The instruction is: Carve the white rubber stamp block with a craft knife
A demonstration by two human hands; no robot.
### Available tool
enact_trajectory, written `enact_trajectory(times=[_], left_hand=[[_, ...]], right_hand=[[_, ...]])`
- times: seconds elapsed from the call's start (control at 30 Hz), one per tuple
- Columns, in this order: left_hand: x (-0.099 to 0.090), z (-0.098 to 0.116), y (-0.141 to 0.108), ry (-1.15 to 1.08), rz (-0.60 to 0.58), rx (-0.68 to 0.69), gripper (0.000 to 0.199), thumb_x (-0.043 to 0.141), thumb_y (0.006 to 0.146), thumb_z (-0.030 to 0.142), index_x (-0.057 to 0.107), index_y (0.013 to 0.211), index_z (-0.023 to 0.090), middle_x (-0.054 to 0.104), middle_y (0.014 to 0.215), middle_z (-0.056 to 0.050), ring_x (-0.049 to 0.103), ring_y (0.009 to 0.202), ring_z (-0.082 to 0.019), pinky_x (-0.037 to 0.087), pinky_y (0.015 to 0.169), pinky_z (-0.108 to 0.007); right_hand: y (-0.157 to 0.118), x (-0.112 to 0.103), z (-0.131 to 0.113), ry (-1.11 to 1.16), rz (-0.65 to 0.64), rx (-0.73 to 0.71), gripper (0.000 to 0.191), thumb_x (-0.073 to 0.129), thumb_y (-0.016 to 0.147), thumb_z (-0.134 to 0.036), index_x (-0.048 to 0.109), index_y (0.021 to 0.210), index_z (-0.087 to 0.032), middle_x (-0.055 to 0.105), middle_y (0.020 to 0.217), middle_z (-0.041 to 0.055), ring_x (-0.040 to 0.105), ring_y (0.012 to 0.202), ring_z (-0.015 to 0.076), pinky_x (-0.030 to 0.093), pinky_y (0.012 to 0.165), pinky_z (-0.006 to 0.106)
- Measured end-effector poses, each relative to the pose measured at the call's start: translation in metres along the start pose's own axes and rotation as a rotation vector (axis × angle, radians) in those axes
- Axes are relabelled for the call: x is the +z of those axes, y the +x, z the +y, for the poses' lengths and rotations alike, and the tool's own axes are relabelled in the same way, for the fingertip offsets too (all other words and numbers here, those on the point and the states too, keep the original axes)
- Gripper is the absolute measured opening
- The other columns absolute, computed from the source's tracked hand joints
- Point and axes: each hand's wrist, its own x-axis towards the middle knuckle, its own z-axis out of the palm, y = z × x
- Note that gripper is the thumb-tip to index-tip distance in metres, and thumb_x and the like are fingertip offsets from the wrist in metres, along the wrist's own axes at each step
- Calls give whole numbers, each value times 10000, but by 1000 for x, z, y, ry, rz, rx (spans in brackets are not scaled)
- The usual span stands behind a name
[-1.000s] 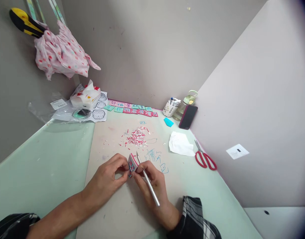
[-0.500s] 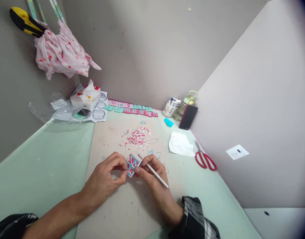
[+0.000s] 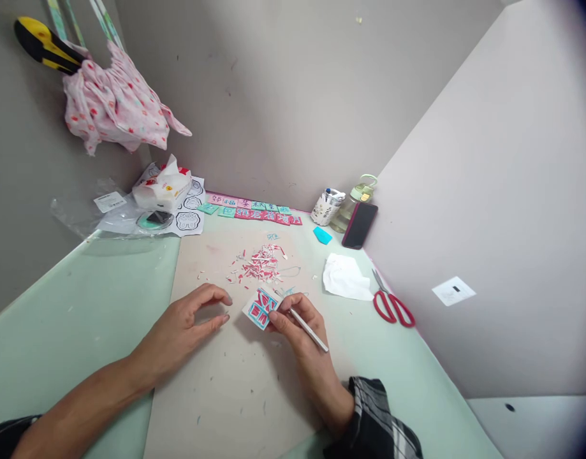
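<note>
In my right hand (image 3: pixel 300 328), a small square carved tile (image 3: pixel 263 307) is pinched between thumb and fingers. The tile's face shows red shapes and blue lines on white. A slim silver pen-shaped craft knife (image 3: pixel 308 329) also rests in this hand, its thin tip pointing up past the tile. My left hand (image 3: pixel 197 319) is to the left of the tile, apart from it, thumb and forefinger spread with nothing between them. Beyond both hands lies a pile of red and white scraps (image 3: pixel 261 262) on the beige board (image 3: pixel 226 395).
Red-handled scissors (image 3: pixel 393 307), a white tissue (image 3: pixel 346 276), a blue piece (image 3: pixel 322 235), a phone (image 3: pixel 360 225), a bottle (image 3: pixel 343 220) and a pen holder (image 3: pixel 327 209) line the right. Several lettered tiles (image 3: pixel 268 215) lie at the back. A tissue pack (image 3: pixel 161 190) stands back left.
My left hand has let go of the tile's edge and drawn left, its fingers parting. My right hand has moved slightly right with the tile and craft knife, turning the tile's face more into view.
</note>
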Motion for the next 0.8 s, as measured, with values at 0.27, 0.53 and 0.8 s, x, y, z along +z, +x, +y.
enact_trajectory(times=[0.27,0.53,0.8], left_hand=[[-5,-3,2,203,-220,39,258,548,965,455,713,915,263,731,864,4,704,812,-205,559,713,-278],[0,-8,-1,173,67,2,432,591,954,506,560,1355,347,581,1468,-40,567,1346,-307,558,1012,-444],[9,-14,-10,206,-63,199,707,685,867,233,398,1493,391,518,1539,-30,500,1425,-298,455,1155,-472]], right_hand=[[-1,0,0,-34,11,-16,265,830,793,-310,586,832,-215,647,744,-35,653,694,150,522,688,264],[-1,0,-1,-45,-14,-7,288,832,792,-328,569,834,-219,661,737,-31,630,693,149,492,688,259],[-3,3,6,-92,-160,-17,282,821,816,-389,596,848,-222,651,767,-18,622,703,162,490,687,281]])
